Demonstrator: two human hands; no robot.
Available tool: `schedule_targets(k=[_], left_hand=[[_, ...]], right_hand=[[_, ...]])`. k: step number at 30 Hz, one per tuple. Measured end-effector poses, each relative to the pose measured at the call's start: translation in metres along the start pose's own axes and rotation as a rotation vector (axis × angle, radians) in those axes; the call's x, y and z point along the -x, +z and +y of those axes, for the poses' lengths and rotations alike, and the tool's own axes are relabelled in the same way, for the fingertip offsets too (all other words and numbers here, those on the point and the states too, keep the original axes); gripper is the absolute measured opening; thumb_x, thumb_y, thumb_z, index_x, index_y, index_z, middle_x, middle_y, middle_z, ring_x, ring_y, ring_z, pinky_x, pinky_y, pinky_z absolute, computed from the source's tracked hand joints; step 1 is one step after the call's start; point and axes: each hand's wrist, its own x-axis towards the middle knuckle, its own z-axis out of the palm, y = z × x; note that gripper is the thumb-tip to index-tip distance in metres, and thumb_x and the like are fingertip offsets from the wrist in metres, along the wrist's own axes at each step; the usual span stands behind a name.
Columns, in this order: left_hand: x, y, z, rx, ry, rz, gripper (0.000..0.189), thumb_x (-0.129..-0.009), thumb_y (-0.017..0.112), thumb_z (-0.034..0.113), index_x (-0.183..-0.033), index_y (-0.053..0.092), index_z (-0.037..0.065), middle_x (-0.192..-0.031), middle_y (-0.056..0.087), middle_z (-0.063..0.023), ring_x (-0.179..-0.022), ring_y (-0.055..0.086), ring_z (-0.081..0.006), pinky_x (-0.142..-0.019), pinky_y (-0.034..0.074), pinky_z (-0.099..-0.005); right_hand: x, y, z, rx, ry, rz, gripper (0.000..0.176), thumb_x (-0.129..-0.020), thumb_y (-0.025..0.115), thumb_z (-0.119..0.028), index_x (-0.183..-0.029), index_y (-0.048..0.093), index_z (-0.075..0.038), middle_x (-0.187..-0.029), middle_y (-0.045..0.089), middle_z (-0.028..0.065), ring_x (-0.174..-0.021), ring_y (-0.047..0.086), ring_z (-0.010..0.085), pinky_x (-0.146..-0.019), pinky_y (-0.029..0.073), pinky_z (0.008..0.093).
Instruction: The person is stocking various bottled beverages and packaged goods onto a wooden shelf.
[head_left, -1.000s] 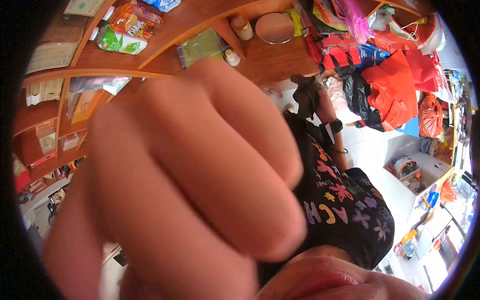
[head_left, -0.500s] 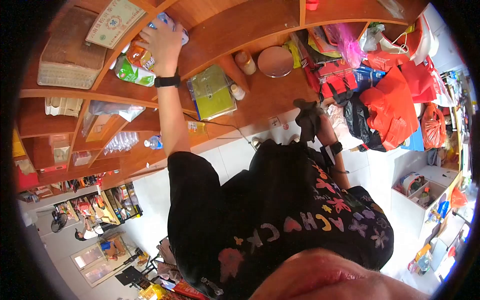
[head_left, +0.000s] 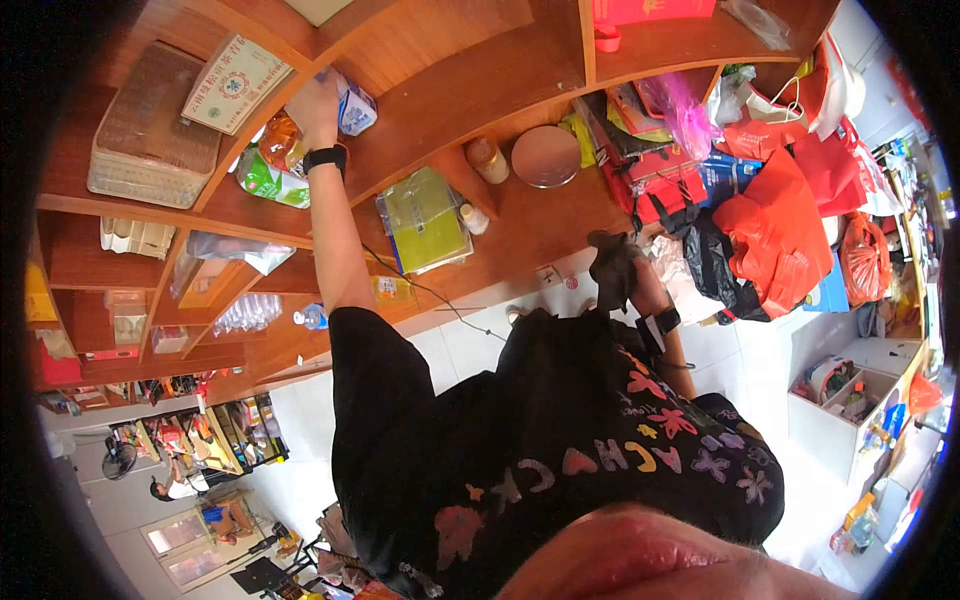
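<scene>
My left hand (head_left: 316, 108), wearing a black wristband, reaches into a shelf compartment at the upper left. Its fingers are blurred and partly hidden among packages. Right beside it stands a white and blue package (head_left: 356, 108). An orange package (head_left: 282, 140) lies on the hand's other side, with a green and white pack (head_left: 272, 182) just below. Lower down on the right, my right hand (head_left: 648, 290) is closed on a crumpled dark grey cloth (head_left: 612, 266), held in front of the wooden counter.
A boxed stack (head_left: 155, 130) and a printed sign (head_left: 238, 84) stand left of my left hand. On the counter are yellow-green packets (head_left: 425, 215), a jar (head_left: 488, 158) and a round lid (head_left: 546, 156). Red bags (head_left: 775, 225) crowd the right. A person (head_left: 180, 485) is far off.
My left hand has shifted deeper into the compartment, and the white and blue package now shows more on its right. The view has moved slightly. My right hand keeps the cloth.
</scene>
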Motion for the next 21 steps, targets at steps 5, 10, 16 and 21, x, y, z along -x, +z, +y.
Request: schedule_targets(k=[5,10,16,21], left_hand=[[0.011,-0.005,0.009,0.269,0.125,0.334,0.051,-0.071,0.08,0.036,-0.1,0.064,-0.003,-0.101,0.065,-0.0247,-0.093,0.061,-0.0429,-0.083,0.048,-0.0454],[0.012,-0.01,0.007,0.496,0.109,0.306,0.042,-0.066,0.083,0.031,-0.091,0.068,0.002,-0.093,0.068,-0.0169,-0.087,0.062,-0.0367,-0.081,0.046,-0.0437],[0.031,0.007,0.006,0.662,-0.029,0.302,0.063,-0.067,0.083,0.03,-0.115,0.056,0.001,-0.116,0.058,-0.0228,-0.107,0.054,-0.0377,-0.095,0.041,-0.0431],[0.086,0.014,0.012,0.795,-0.04,0.432,0.067,-0.067,0.085,0.024,-0.117,0.05,-0.005,-0.119,0.055,-0.0222,-0.111,0.054,-0.0314,-0.097,0.041,-0.0421]], right_hand=[[-0.001,0.01,-0.002,0.068,0.022,-0.028,0.038,-0.098,0.042,-0.025,-0.126,0.055,-0.003,-0.105,0.064,0.0053,-0.092,0.06,0.0155,-0.082,0.049,0.0296],[0.003,0.027,-0.002,0.006,0.04,-0.097,0.035,-0.096,0.043,-0.02,-0.124,0.055,-0.004,-0.115,0.06,0.0068,-0.102,0.059,0.0192,-0.089,0.049,0.0328],[-0.02,-0.007,0.027,0.048,0.013,-0.126,0.033,-0.092,0.043,-0.014,-0.12,0.055,-0.001,-0.115,0.059,0.0085,-0.107,0.058,0.0201,-0.092,0.047,0.033],[0.008,0.035,0.003,0.239,-0.109,-0.1,0.038,-0.087,0.041,-0.009,-0.12,0.055,0.003,-0.119,0.058,0.0102,-0.11,0.055,0.0203,-0.094,0.045,0.0328]])
